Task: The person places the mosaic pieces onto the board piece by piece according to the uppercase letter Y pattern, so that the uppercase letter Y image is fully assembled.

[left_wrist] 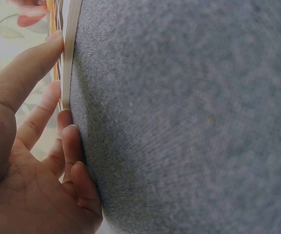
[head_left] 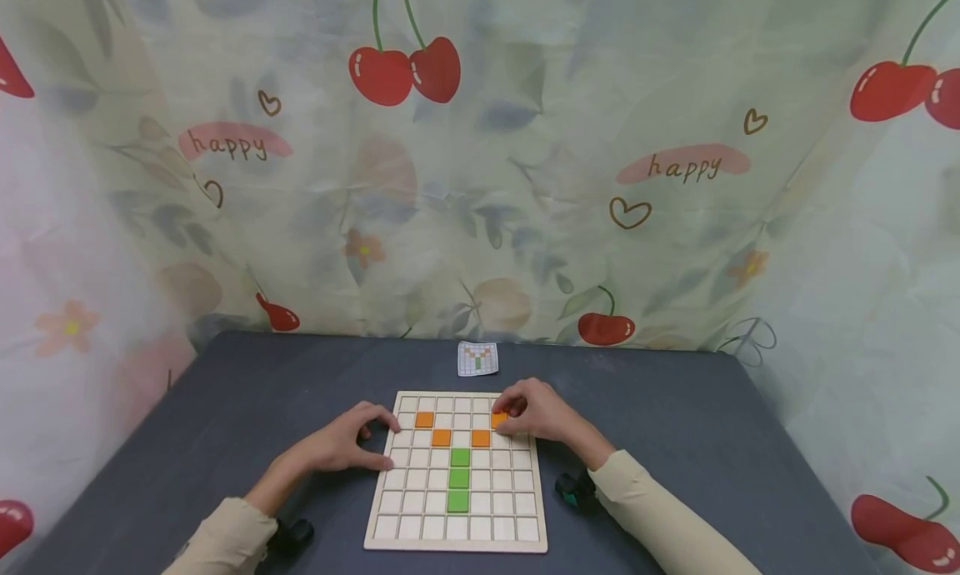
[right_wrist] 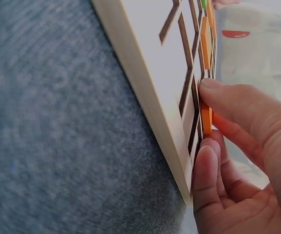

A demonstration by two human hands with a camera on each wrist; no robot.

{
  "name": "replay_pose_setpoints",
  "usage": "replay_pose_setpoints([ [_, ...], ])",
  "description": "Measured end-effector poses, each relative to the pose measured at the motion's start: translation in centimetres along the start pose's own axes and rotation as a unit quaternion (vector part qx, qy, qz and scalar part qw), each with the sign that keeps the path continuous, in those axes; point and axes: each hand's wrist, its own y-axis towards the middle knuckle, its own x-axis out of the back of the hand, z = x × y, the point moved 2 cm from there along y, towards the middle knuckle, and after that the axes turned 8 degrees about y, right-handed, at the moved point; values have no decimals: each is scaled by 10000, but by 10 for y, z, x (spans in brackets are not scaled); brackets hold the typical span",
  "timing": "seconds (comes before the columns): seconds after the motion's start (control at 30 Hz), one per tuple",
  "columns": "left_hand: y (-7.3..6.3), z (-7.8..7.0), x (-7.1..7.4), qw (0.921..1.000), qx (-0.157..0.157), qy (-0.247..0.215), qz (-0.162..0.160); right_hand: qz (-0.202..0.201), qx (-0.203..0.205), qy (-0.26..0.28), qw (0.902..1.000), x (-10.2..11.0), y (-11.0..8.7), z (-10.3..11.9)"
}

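A pale wooden grid board (head_left: pixel 456 547) lies on the dark table. My right hand (head_left: pixel 545 412) is over its upper right part, pinching an orange square tile (right_wrist: pixel 207 119) between thumb and fingers at the grid. My left hand (head_left: pixel 337 442) rests at the board's left edge, its thumb and fingertips spread along the rim. Three more orange tiles lie on the grid: one at upper left (head_left: pixel 424 419), another a row lower (head_left: pixel 442 437), and a third right of centre (head_left: pixel 481 437). Below them, three green tiles (head_left: pixel 459 478) form a vertical line.
Behind the board lies a small white card (head_left: pixel 477 359) printed with a grid and a Y-shaped pattern of orange and green squares. The grey-blue tabletop (head_left: pixel 645 400) surrounds the board. A cherry-print curtain (head_left: pixel 480 183) hangs behind the table and along its sides.
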Motion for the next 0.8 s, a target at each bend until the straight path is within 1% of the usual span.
replay_pose_setpoints([
  [0.17, 1, 0, -1, 10000, 10, -8, -9, 3, 20, 56, 10000, 2, -2, 1],
  [0.27, 2, 1, -1, 10000, 0, -17, -14, 9, -14, 212, 9998, 3, -4, 1],
  [0.47, 2, 2, -3, 10000, -75, -23, -43, 16, 181, 555, 9983, 8, -10, -4],
  [0.57, 1, 3, -3, 9998, -156, 7, -85, -30, 253, 700, 9972, 13, -17, -7],
  [0.67, -1, 4, -3, 9996, -241, 20, -136, -70, 231, 836, 9962, 20, -26, -10],
  [0.8, -6, 8, -2, 9992, -288, -102, -271, -130, 208, 908, 9956, 29, -40, -13],
])
